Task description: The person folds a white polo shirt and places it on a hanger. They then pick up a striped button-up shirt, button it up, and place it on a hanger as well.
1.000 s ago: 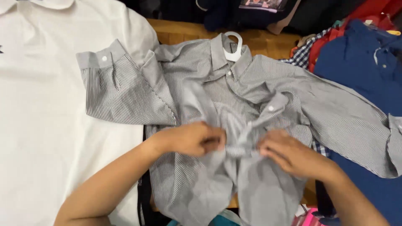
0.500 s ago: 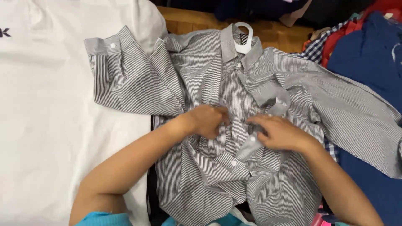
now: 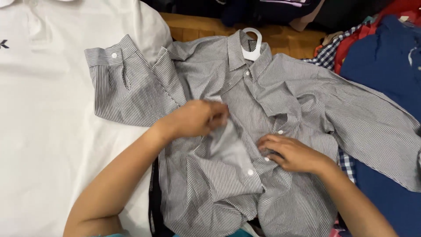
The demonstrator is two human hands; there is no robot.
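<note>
My hands have drawn apart since a moment ago. My left hand point(image 3: 199, 117) pinches the striped shirt point(image 3: 263, 145) placket; my right hand point(image 3: 291, 153) presses flat at four o'clock. The placket runs twelve to six, collar at twelve.

The left hand point(image 3: 197, 118) is motion-blurred, its fingertips unclear; at nine o'clock, the white polo shirt point(image 3: 44, 131) runs off-frame.
</note>
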